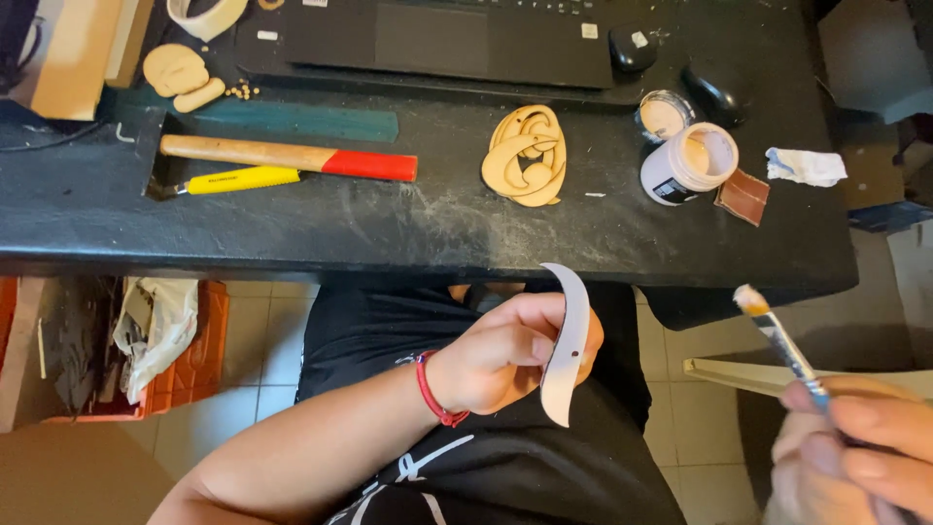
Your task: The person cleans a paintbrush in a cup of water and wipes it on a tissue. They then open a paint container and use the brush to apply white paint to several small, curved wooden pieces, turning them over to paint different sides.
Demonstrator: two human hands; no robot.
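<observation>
Below desk edge: L hand (505, 355) grips curved white piece (567, 345); R hand (855, 442) pinches paintbrush (782, 342), apart.

right hand (855, 447) blurred and cut off at frame corner, laptop (447, 39) cropped by top edge

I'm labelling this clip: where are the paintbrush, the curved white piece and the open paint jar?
paintbrush (777, 337), head view, on the handle just below the bristles.
curved white piece (567, 350), head view, on its flat painted face.
open paint jar (686, 163), head view, on its white wall near the rim.
</observation>
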